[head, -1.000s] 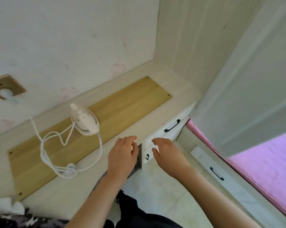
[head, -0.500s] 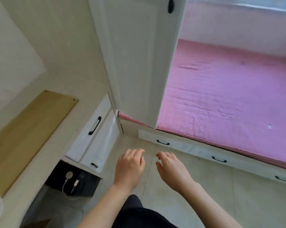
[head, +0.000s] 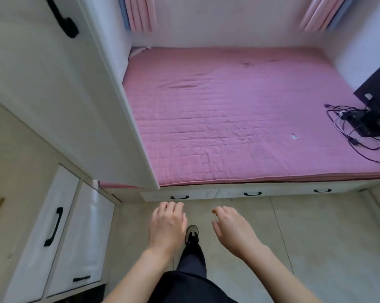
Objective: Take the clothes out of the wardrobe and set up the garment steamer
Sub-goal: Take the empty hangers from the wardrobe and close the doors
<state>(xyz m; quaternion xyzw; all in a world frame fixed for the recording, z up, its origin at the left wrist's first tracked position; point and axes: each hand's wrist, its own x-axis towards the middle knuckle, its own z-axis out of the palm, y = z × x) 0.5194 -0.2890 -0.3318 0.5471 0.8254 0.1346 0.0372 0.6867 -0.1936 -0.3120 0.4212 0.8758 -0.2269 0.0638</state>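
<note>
Pale floor tiles (head: 316,248) run up to a low bed with a pink quilted mattress (head: 239,119), drawers beneath it. At the left stands a tall white wardrobe door (head: 60,101) with a black handle (head: 63,20); its contents are hidden, so no clothes show, and the garment steamer is out of view. Both the left hand (head: 166,228) and right hand (head: 234,231) hang forward, fingers loosely curled, holding nothing, probably free for reaching the handle. A shoe (head: 192,234) is planted ahead, seemingly mid-step.

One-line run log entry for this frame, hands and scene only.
left hand: empty, open | right hand: empty, open | wardrobe door: ahead-left | steamer: not in view
</note>
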